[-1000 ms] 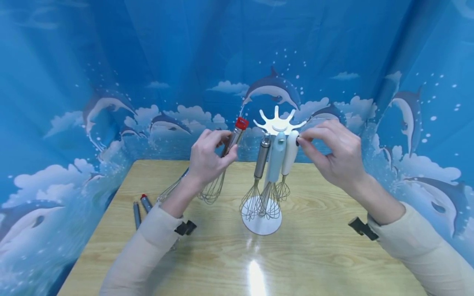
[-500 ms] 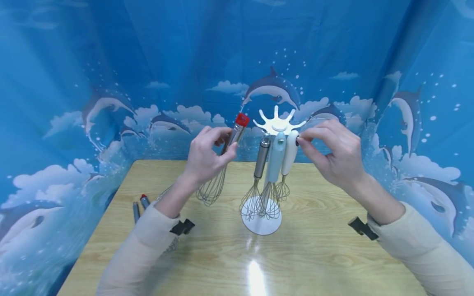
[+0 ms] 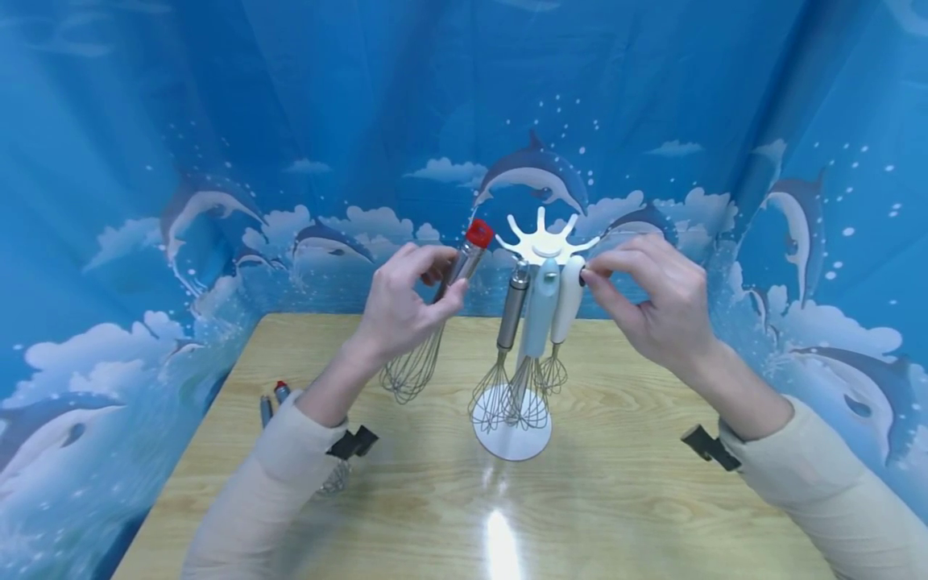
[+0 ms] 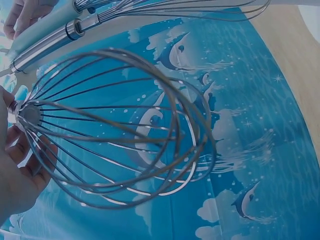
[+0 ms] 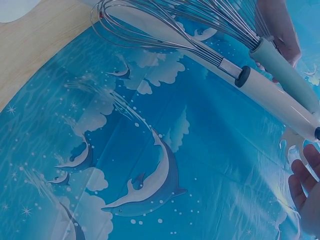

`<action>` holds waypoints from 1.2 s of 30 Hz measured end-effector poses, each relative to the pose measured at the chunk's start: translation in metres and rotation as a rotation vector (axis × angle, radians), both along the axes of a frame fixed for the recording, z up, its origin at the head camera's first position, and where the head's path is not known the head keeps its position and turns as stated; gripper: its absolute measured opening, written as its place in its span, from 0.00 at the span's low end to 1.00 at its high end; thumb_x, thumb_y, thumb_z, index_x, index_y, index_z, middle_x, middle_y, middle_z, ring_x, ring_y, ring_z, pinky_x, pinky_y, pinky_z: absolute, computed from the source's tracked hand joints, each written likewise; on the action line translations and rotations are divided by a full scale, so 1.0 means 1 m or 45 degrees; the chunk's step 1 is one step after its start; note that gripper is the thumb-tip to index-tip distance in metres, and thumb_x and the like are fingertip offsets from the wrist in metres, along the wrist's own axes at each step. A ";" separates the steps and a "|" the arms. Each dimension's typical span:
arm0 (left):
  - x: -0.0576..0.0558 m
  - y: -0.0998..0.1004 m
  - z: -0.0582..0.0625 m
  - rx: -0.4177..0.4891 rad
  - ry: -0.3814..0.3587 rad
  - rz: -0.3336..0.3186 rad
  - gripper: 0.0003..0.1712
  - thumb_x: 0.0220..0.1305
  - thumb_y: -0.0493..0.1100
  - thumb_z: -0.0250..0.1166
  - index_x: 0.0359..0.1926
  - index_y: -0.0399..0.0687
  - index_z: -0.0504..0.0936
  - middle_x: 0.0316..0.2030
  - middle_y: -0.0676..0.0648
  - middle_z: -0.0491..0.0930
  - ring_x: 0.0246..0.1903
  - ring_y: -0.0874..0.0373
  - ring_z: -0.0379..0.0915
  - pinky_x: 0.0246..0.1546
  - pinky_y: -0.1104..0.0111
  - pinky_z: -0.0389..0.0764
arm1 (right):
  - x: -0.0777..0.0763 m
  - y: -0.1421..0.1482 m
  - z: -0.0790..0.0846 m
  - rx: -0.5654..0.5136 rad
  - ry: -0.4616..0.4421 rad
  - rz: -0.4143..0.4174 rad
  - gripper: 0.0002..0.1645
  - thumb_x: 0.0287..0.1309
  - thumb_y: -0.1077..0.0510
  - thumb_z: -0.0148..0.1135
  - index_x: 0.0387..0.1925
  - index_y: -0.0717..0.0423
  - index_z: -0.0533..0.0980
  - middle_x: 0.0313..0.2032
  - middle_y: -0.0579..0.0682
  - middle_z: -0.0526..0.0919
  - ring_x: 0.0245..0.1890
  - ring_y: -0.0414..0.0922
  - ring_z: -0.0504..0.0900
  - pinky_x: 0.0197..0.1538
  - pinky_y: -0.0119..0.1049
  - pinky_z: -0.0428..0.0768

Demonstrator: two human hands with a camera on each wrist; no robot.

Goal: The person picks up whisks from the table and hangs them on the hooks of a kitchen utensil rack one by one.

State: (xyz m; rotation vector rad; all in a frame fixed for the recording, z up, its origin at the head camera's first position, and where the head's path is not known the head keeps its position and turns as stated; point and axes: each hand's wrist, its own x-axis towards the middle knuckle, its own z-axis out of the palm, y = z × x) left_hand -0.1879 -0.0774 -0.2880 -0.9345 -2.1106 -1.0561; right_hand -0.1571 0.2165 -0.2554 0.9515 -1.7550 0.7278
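A pale wood-grain table (image 3: pixel 623 483) with a glare spot at 6 o'clock stands before blue cloth (image 3: pixel 326 121) printed with dolphins and clouds, which rises from 9 o'clock round through 12 to 3. A white stand (image 3: pixel 545 248) with a round base stands near the middle. From its 9 o'clock side toward 3 hang a steel-handled whisk (image 3: pixel 511 314), a pale blue-handled whisk (image 3: pixel 540 314) and a white-handled whisk (image 3: pixel 569 302).

At 10 o'clock from the base, the left hand (image 3: pixel 402 302) grips a red-capped whisk (image 3: pixel 470 259), thumb and forefinger parted only by its steel handle. It tilts, cap toward 1 o'clock, wires toward 7, apart from the stand.

At 2 o'clock, the right hand (image 3: pixel 652 302) pinches the white-handled whisk's dark upper tip, thumb and forefinger nearly meeting.

Toward 9 o'clock, two grey handles (image 3: pixel 266 411) lie partly behind the left sleeve (image 3: pixel 250 503).
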 end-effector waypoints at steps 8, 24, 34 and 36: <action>0.002 0.002 0.003 -0.003 -0.036 -0.045 0.17 0.65 0.40 0.68 0.51 0.33 0.84 0.36 0.39 0.87 0.37 0.49 0.78 0.37 0.55 0.85 | 0.000 0.000 0.000 -0.004 0.002 0.000 0.27 0.75 0.43 0.61 0.33 0.63 0.84 0.27 0.56 0.86 0.30 0.52 0.79 0.49 0.24 0.73; 0.003 0.005 0.004 -0.046 -0.123 -0.105 0.18 0.66 0.40 0.67 0.53 0.34 0.84 0.36 0.41 0.85 0.38 0.51 0.77 0.39 0.67 0.81 | 0.001 0.000 0.000 0.005 -0.011 0.009 0.26 0.75 0.44 0.62 0.34 0.63 0.84 0.27 0.57 0.86 0.30 0.52 0.80 0.47 0.26 0.74; 0.001 0.008 0.000 -0.075 -0.134 -0.146 0.17 0.66 0.40 0.66 0.53 0.35 0.84 0.38 0.42 0.85 0.38 0.53 0.75 0.39 0.67 0.81 | 0.001 0.000 0.001 0.003 -0.013 0.005 0.26 0.75 0.43 0.61 0.34 0.63 0.84 0.27 0.57 0.86 0.30 0.53 0.80 0.48 0.24 0.74; 0.001 0.009 -0.001 -0.084 -0.129 -0.148 0.17 0.66 0.41 0.66 0.52 0.36 0.84 0.38 0.42 0.85 0.38 0.53 0.75 0.39 0.66 0.81 | 0.001 0.000 0.001 0.008 -0.020 0.005 0.26 0.75 0.44 0.62 0.34 0.63 0.84 0.27 0.57 0.86 0.30 0.53 0.80 0.49 0.24 0.74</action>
